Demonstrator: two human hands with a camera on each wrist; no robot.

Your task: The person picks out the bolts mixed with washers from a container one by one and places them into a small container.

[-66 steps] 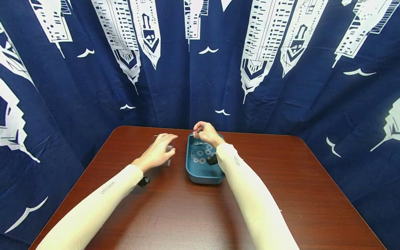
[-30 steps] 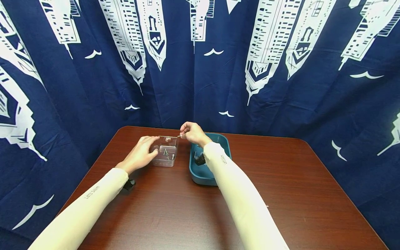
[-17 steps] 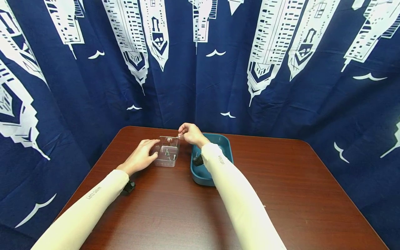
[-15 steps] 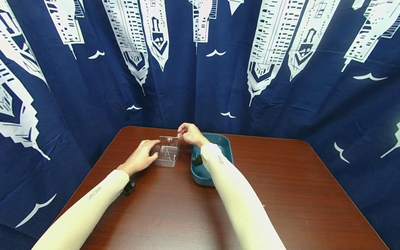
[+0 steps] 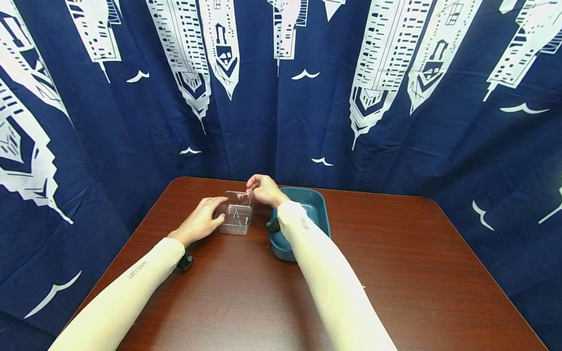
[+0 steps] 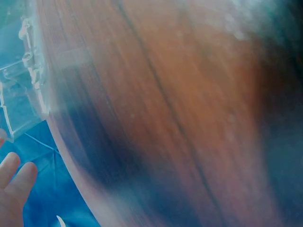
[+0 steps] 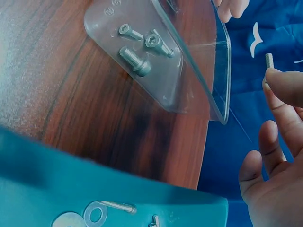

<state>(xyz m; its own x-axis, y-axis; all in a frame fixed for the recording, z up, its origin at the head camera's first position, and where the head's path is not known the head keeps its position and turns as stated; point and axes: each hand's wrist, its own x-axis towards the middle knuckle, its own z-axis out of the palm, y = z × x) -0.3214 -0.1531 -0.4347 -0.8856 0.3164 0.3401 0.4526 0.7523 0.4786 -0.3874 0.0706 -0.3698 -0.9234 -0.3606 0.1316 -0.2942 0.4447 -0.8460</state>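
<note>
Counts two hands, one left hand (image 5: 199, 220) and one right hand (image 5: 265, 190), plus two sleeves (image 5: 127, 292) and two black wrist devices (image 5: 184, 263). Adds one table (image 5: 395, 253), one clear box (image 5: 232, 229) and one blue tray (image 5: 284, 253). Inside the box, shows at least three socket-head screws (image 7: 135, 61); between fingers, one threaded screw (image 7: 269, 60). Inside the tray, reveals at least two washers (image 7: 66, 220) and two metal pieces (image 7: 118, 206).

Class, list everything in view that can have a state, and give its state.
Lid: open
Box: upright, uncovered
Box screws: lying loose
Held screw: pinched, threaded end exposed
Bin: uncovered, partly hidden
Washers: loose in the bin
Left hand: fingers extended beside the box
Right hand: pinching the held screw
Curtain: hanging, creased
</note>
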